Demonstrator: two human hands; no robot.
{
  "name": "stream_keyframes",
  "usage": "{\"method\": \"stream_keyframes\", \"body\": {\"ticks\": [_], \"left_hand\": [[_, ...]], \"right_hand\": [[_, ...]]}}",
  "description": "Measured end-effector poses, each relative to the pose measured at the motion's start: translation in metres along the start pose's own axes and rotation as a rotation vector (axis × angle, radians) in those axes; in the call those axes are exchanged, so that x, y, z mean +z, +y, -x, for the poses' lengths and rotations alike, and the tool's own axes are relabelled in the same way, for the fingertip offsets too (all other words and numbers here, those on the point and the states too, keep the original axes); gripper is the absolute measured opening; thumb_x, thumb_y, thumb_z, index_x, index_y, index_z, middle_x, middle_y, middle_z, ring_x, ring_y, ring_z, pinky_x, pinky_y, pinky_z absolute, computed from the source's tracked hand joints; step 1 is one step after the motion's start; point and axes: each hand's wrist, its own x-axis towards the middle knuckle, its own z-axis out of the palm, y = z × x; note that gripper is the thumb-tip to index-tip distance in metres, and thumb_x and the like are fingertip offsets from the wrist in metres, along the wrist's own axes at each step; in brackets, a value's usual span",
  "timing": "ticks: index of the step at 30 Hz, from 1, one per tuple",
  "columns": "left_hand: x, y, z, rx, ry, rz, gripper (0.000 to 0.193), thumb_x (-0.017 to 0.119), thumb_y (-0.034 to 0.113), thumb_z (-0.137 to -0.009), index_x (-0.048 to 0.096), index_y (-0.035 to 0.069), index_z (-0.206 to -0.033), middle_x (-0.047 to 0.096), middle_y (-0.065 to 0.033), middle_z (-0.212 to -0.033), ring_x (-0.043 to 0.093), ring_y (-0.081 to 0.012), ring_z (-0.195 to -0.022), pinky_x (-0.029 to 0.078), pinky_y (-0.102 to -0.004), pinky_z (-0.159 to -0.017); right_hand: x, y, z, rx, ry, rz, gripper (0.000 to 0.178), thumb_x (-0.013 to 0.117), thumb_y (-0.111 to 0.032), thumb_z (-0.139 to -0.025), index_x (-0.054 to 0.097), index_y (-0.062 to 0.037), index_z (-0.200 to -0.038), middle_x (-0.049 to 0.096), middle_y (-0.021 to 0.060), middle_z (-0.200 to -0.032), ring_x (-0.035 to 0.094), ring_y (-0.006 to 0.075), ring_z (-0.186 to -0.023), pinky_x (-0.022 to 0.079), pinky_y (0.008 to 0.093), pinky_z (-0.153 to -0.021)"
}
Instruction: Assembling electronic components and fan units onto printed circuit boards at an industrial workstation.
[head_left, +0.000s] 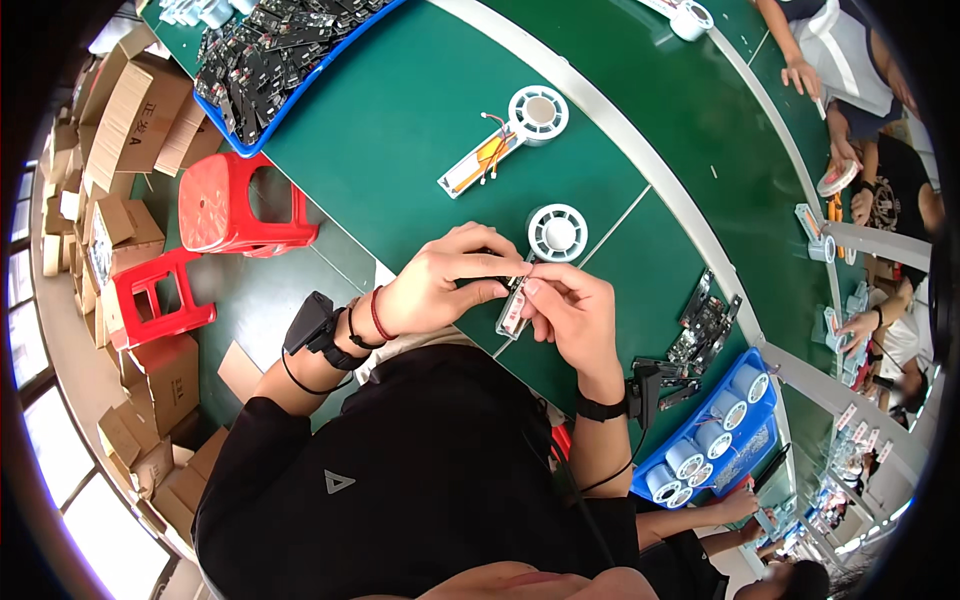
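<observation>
Between my hands lies a light-coloured handheld fan [557,233], its round grille pointing away from me and its handle toward me. The handle is open along its length, and a dark part, perhaps a circuit board, partly shows in it. My left hand [452,278] is closed at the handle's upper end, thumb and forefinger together. From the other side, my right hand [572,312] pinches at the same spot; my fingertips hide what exactly they grip. Farther off lies a second open fan [538,113], with loose red wires and a yellow-orange part in its handle.
Circuit boards fill a blue tray [237,143] at the far left; more boards [703,335] lie loose at right. Another blue tray [765,405] holds several fan heads. A pale rail [610,115] curves beyond. Red stools [215,205] and cardboard boxes stand at left; co-workers sit at right.
</observation>
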Motion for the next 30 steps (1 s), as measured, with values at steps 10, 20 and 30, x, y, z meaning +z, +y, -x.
{"method": "stream_keyframes", "body": {"ticks": [10, 20, 30], "left_hand": [[0.007, 0.012, 0.0, 0.204, 0.077, -0.573, 0.047, 0.081, -0.002, -0.074, 0.077, 0.015, -0.117, 0.067, -0.0036, -0.11, 0.061, -0.0249, -0.095, 0.046, -0.0376, -0.085], [0.017, 0.009, 0.002, 0.059, 0.156, -0.457, 0.042, 0.079, -0.003, -0.079, 0.075, 0.009, -0.119, 0.066, -0.0054, -0.11, 0.062, -0.0229, -0.096, 0.048, -0.035, -0.086], [0.023, 0.013, -0.003, -0.372, 0.127, 0.479, 0.035, 0.072, -0.005, -0.092, 0.069, 0.0, -0.127, 0.063, -0.0075, -0.117, 0.063, -0.0142, -0.103, 0.055, -0.0289, -0.089]], "right_hand": [[0.003, 0.003, 0.005, -0.095, 0.048, 0.065, 0.011, 0.068, -0.001, -0.096, 0.072, 0.003, -0.105, 0.064, -0.0002, -0.069, 0.05, 0.0024, -0.052, 0.035, 0.0192, -0.045], [0.0, -0.003, 0.008, -0.216, 0.111, 0.34, 0.012, 0.072, 0.0, -0.094, 0.072, 0.0049, -0.105, 0.065, 0.0009, -0.075, 0.056, 0.0052, -0.059, 0.045, 0.0222, -0.052], [-0.004, -0.008, 0.002, -0.389, 0.131, 0.538, 0.015, 0.072, 0.002, -0.091, 0.069, 0.0046, -0.106, 0.069, 0.009, -0.089, 0.069, 0.0173, -0.077, 0.056, 0.0295, -0.067]]}}
